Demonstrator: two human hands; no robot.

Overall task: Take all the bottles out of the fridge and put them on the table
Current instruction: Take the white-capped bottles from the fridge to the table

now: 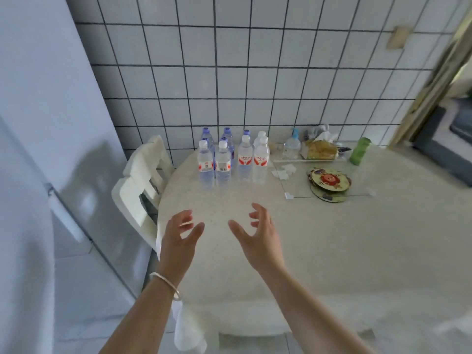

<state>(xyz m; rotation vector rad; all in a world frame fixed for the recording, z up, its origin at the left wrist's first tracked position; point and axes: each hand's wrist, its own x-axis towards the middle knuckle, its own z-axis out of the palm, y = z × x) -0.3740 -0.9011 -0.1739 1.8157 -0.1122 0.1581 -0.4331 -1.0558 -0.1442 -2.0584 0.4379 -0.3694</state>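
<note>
Both hands empty, fingers spread: left hand (178, 233), right hand (258, 233) hovered over table (332, 251). Bottles (233, 157) clustered upright at table's far edge by wall. Risk: careless reach toppled tight rows, domino-style.

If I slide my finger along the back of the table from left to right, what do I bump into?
White chair → water bottles → pump bottle → tissue pack → green bottle.
</note>
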